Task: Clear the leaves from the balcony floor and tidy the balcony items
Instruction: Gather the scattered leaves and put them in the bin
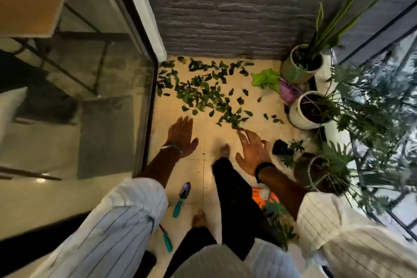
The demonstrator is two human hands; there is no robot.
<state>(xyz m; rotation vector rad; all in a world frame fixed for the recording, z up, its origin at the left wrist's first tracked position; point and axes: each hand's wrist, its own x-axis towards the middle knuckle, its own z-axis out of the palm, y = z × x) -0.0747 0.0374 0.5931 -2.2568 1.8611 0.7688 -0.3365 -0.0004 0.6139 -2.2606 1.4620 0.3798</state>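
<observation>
Green leaves (203, 92) lie scattered over the cream tiled balcony floor (171, 110), densest toward the grey brick wall. My left hand (181, 135) is stretched forward above the floor, fingers straight, holding nothing. My right hand (252, 151) reaches out with spread fingers, its fingertips at the near edge of the leaf pile; it holds nothing. A green cloth (265, 79) and a purple cloth (287, 91) lie by the pots. Two teal-handled garden tools, a trowel (181, 198) and another tool (167, 240), lie near my feet.
Three potted plants (309, 110) line the right railing, with a small black pot (279, 146) tipped on the floor between them. A glass sliding door (144, 52) bounds the left side. An orange patterned item (268, 201) lies behind my right leg.
</observation>
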